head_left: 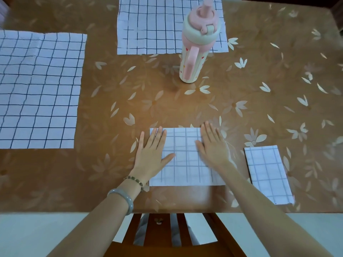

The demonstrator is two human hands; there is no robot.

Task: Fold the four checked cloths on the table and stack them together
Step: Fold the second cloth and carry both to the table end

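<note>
A partly folded white checked cloth (185, 160) lies flat near the table's front edge. My left hand (151, 154) rests palm down on its left side, fingers spread. Palm down too, my right hand (213, 145) presses on the cloth's right side. A smaller folded checked cloth (267, 173) lies to the right, apart from my hands. An unfolded checked cloth (39, 89) is spread at the far left. Another unfolded cloth (156, 25) lies at the back centre, partly behind a bottle.
A pink and cream drinking bottle (194, 51) stands upright behind the cloth I press. The table (269, 75) has an orange floral cover. A wooden chair back (163, 236) shows below the table's front edge.
</note>
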